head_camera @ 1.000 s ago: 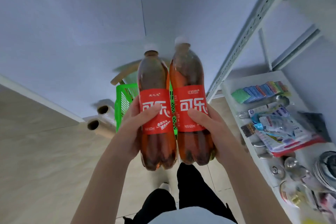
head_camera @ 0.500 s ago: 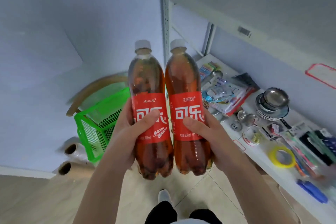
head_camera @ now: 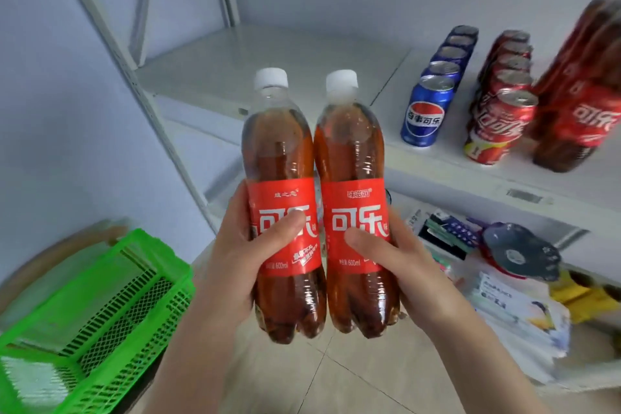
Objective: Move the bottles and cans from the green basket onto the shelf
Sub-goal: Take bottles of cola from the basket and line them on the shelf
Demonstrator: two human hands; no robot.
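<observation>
Two cola bottles with red labels and white caps stand upright side by side in front of me. My left hand [head_camera: 235, 265] grips the left cola bottle [head_camera: 280, 151] and my right hand [head_camera: 403, 265] grips the right cola bottle [head_camera: 349, 151]. Both are held in the air just in front of the white shelf [head_camera: 268, 64]. On that shelf, to the right, stand a row of blue cans [head_camera: 426, 111], a row of red cans [head_camera: 497, 118] and large cola bottles [head_camera: 584, 94]. The green basket [head_camera: 84, 323] sits low at the left.
A lower shelf board [head_camera: 524, 299] at the right holds packets, a dark round object and yellow items. A slanted metal shelf upright [head_camera: 127, 54] runs along the left of the shelf. Tiled floor [head_camera: 336, 380] lies below my hands.
My view has swung right and up from the basket towards the drinks shelf. Both bottles stay upright in my hands, and the shelf with its cans has come into sight.
</observation>
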